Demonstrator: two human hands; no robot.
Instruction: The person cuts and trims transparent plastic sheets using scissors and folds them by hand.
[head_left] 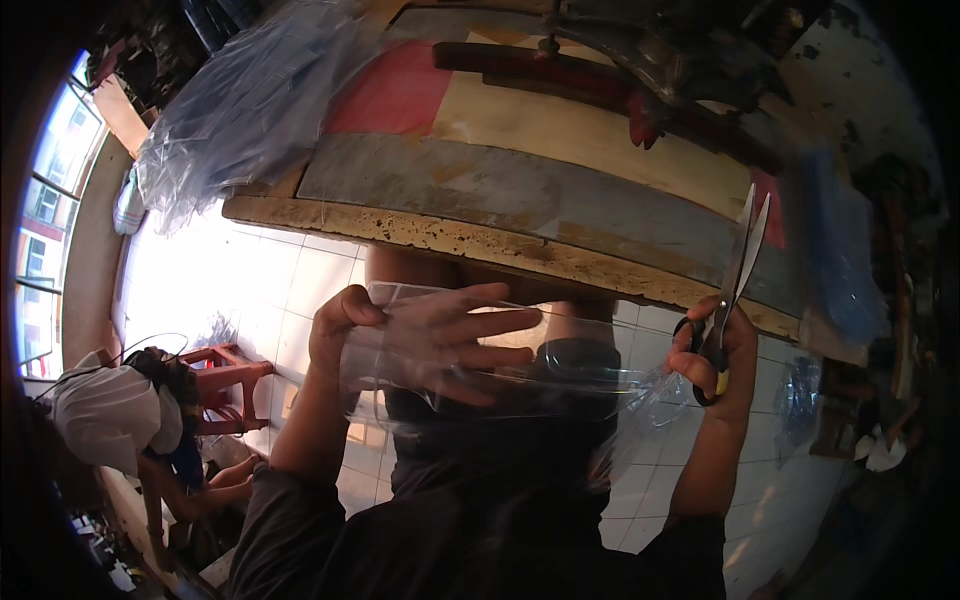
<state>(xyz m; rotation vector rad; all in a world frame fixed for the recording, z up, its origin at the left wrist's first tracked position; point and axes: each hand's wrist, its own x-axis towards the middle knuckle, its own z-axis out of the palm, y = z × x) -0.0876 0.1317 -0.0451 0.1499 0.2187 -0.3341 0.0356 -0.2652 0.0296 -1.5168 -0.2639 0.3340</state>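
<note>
The left hand (400, 335) holds a clear plastic sheet (520, 385) stretched out in front of the person's body, below the near edge of the bench (520, 190). Its fingers (480, 325) lie spread flat across the film, with the thumb side curled behind the upper left edge, so the sheet is pinched between thumb and palm. Spreading them this way seems meant to keep the limp film taut and flat, since it would otherwise sag and fold.

The right hand (715, 365) is closed around the dark handles of a pair of scissors (738, 270). Thumb and fingers pass through the loops, and the blades point upward, slightly parted, above the fingers and away from the film. Held upright like this, the tips stay clear of the plastic and the body. The lower part of this hand also appears to catch the right end of the sheet, though the grip there is hard to make out.

The sheet is thin, transparent and glossy. Bright highlights trace its curved top edge, and it crumples into wrinkles toward the right fingers. The dark clothing shows plainly through it.

Beyond the left fingers, on the far left of the bench, lies a heap of clear plastic bags (250, 105). Far below and left, another person (120, 410) crouches beside a red stool (225, 375) on the white tiled floor (270, 280).
</note>
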